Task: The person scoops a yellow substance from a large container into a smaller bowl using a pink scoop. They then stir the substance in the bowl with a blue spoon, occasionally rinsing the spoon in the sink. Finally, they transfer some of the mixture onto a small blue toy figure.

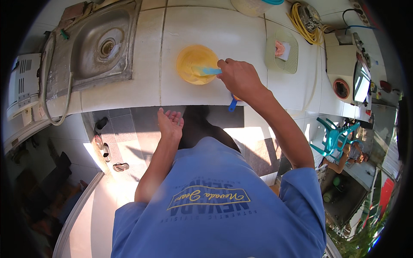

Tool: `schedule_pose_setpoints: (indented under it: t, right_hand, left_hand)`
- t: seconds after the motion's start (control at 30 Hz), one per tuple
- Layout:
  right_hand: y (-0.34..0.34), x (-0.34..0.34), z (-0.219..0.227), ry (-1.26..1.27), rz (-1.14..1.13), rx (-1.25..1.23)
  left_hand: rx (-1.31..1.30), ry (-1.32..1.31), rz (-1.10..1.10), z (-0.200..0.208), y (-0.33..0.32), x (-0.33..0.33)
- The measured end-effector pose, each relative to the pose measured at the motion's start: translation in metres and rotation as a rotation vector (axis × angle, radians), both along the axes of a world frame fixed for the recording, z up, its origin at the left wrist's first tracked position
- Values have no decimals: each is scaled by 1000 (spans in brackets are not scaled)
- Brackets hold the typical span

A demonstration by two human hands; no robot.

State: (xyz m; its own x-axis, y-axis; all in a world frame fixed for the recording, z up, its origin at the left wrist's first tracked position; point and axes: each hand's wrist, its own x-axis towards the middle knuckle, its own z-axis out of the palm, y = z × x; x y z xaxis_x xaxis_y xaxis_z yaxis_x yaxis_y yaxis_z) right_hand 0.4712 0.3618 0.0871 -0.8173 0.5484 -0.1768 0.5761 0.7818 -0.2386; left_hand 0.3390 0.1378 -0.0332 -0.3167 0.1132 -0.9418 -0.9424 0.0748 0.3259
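My right hand (pixel 242 79) is closed round the blue handle of a spatula (pixel 211 71). The spatula's pale blade dips into a round yellow bowl (pixel 180 73) on the white tiled counter. Smooth yellow stuff coats the bowl's inside; I cannot make out what it is. My left hand (pixel 171 123) hangs just off the counter's front edge, palm up, fingers apart and slightly curled, with nothing in it. Under my right wrist, a small orange thing with a blue handle (pixel 232 105) juts over the edge, partly hidden.
A steel sink (pixel 129 47) with a hose lies left of the bowl. Rightward stand a pale green basket (pixel 292 53), a coiled yellow hose (pixel 297 23) and a cream-coloured appliance (pixel 340 64). A lidded tub (pixel 249 7) is at the back. Another person sits near a teal chair (pixel 331 137).
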Motion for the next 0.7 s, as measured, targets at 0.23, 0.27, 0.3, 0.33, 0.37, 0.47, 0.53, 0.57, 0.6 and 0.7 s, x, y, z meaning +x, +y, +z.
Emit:
schedule_pose_setpoints:
  t: [0.23,0.27,0.3,0.33,0.37,0.47,0.53,0.57,0.6,0.7]
  right_hand:
    - [20,-12,35,-126,207,90]
    - [19,-12,35,-134,231,108]
    - [20,-10,29,-138,255,128]
    - [21,-9,25,-143,279,148]
    - [21,-8,23,-148,298,139]
    - [21,-2,17,-132,335,93]
    - [19,2,21,-168,265,-36]
    - [18,5,23,-186,231,-100]
    - [18,13,21,-93,206,-167]
    - [13,40,7,134,80,-413]
  left_hand:
    - [835,-672,-86,19,61,1]
    - [868,-658,-105,17,72,1]
    - [903,-639,-126,14,84,0]
    - [937,-620,-147,11,92,-2]
    - [981,-599,-163,9,98,-3]
    - [1049,-538,-137,6,112,-6]
    - [1004,-505,-19,7,118,-9]
    - [981,-454,-34,9,119,-9]
    - [954,-403,-48,14,119,-7]
    - [856,-259,-55,23,116,3]
